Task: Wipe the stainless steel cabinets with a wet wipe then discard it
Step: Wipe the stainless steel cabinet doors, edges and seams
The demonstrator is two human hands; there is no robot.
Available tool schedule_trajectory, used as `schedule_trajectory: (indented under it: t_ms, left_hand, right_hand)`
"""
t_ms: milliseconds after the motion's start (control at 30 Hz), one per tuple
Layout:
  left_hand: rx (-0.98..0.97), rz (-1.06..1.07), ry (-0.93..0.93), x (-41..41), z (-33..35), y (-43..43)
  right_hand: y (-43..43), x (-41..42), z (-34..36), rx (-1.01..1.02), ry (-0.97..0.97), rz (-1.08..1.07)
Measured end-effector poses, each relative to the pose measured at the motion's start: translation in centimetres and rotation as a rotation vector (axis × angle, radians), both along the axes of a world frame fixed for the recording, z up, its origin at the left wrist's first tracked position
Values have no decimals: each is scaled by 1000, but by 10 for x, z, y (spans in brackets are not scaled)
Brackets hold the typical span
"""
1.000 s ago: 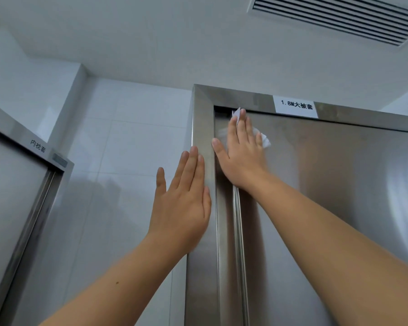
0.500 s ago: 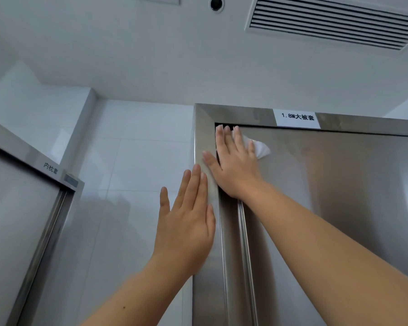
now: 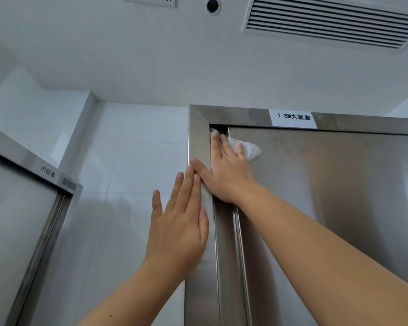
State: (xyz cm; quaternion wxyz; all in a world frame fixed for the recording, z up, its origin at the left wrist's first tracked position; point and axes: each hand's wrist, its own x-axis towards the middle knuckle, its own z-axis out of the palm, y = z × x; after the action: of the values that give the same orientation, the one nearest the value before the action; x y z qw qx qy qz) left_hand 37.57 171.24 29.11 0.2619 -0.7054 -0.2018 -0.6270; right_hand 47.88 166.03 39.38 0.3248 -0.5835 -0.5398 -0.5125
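A: Since 1 s ago, wet wipe (image 3: 250, 150) is being slid left into cabinet (image 3: 327, 208) top corner.
B: It's being pressed there by flat R hand (image 3: 226, 170); L hand (image 3: 179, 231) is being held flat, fingers straight, vs. frame (image 3: 198, 137).

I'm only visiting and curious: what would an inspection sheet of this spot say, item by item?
Surface: stainless steel cabinet door, upright, with soft reflections.
Job's things: white wet wipe pressed at the door's top left corner.
Clutter: nothing seen.
Hands: right hand flat on the wipe; left hand flat against the cabinet frame.
Cables: nothing seen.
Surroundings: paper label on the frame, second cabinet to the left, white tiled wall, ceiling vent.
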Motion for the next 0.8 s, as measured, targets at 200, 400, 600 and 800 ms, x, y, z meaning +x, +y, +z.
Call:
schedule_trajectory:
  t_ms: [200,400,600,800]
  left_hand:
    - [32,8,-20,1,0,-1]
    - [108,49,-53,3,-2,-5]
    - [150,90,-75,2,-17,-6]
    - [165,111,-37,-2,-37,-2]
  right_hand:
    - [-2,-2,0,-15,22,35]
    - [-3,1,-4,-25,4,5]
    - [-4,-3,12,-39,19,-33]
    - [-1,4,-13,-33,-25,-35]
